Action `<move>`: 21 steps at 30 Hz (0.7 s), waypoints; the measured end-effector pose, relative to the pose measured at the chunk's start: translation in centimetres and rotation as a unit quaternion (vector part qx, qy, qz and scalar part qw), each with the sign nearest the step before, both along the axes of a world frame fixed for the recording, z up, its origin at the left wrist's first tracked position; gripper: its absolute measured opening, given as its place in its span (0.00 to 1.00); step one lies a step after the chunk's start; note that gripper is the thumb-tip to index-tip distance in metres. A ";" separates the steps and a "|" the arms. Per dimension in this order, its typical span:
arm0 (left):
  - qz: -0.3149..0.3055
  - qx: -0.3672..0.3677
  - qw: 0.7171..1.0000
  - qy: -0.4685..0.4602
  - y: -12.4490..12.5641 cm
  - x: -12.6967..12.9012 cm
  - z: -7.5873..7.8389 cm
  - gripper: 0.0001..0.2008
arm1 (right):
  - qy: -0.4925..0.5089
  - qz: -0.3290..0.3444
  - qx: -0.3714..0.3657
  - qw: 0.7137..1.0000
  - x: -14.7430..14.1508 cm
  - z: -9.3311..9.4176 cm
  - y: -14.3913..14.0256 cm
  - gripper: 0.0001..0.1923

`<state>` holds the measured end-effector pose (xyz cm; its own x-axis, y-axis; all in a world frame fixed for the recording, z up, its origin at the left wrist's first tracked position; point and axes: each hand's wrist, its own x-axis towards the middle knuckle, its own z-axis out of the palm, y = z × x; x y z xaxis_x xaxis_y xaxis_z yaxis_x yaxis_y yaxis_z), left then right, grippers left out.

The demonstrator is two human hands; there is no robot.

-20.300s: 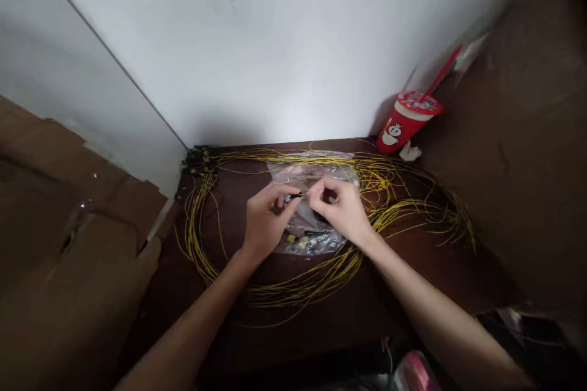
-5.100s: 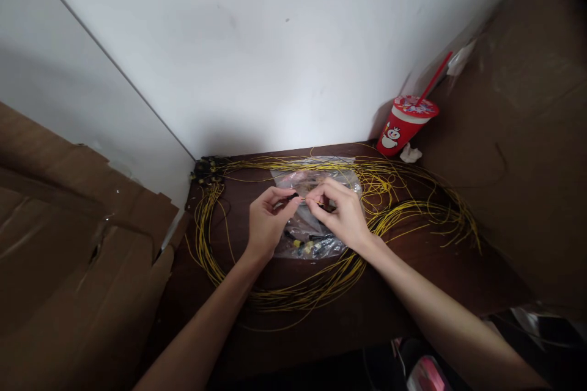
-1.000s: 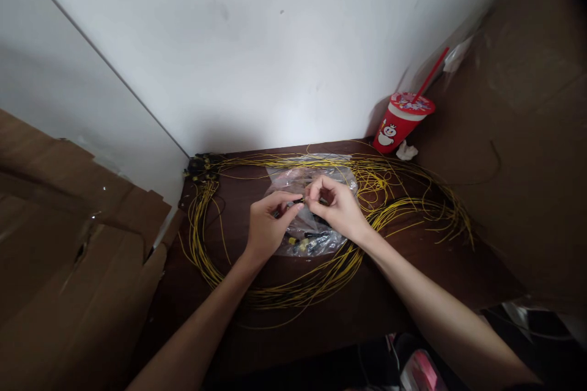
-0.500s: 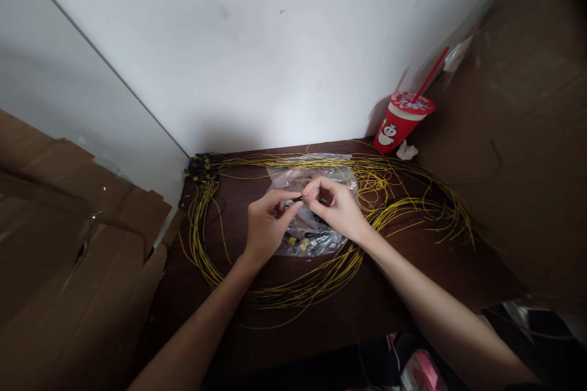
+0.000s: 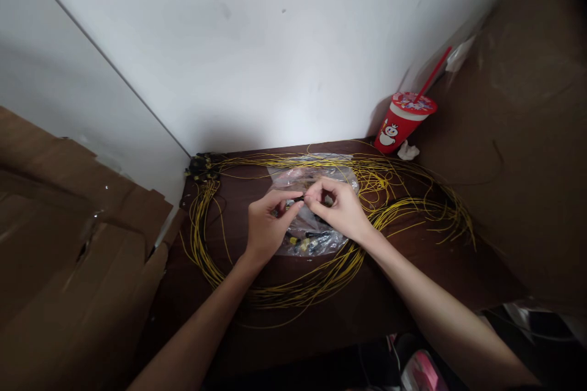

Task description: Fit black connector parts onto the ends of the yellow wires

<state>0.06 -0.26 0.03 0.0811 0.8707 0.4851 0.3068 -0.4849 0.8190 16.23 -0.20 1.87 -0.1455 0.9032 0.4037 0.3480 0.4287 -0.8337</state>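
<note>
Between thumb and finger, my left hand (image 5: 267,223) pinches a small black piece (image 5: 299,198), perhaps a connector. My right hand (image 5: 342,209) is closed in a pinch at the right end of that piece; what its fingertips grip is too small to make out. Both hands hover over a clear plastic bag (image 5: 285,181) with small black and yellow parts (image 5: 304,244) in it. Around the bag lies a large loop of thin yellow and black wires (image 5: 316,287). A cluster of black connectors (image 5: 200,167) sits where the wires meet at the back left.
A red cup (image 5: 398,128) with a straw stands at the back right, beside a crumpled white tissue (image 5: 408,151). Cardboard (image 5: 92,244) rises on the left, and more cardboard (image 5: 518,153) on the right. A white wall (image 5: 275,61) closes off the back of the dark table (image 5: 440,275).
Both hands keep nearly the same pose. More of the black piece shows between the fingertips. The view has shifted very slightly.
</note>
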 end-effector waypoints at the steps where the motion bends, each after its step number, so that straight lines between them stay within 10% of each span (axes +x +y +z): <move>1: 0.001 0.001 1.000 -0.001 0.0 0.0 0.0 0.06 | -0.004 -0.004 -0.001 1.000 0.0 0.0 0.0 0.04; 21: -0.017 -0.121 0.988 -0.093 0.1 0.4 0.7 0.06 | -0.028 0.018 0.046 0.998 0.4 0.1 0.0 0.06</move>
<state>0.42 -0.15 0.77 0.0406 0.9616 0.2715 0.1274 -0.2745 0.9531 16.61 -0.20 1.92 -0.2019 0.8564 0.4752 0.3765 0.5158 -0.7696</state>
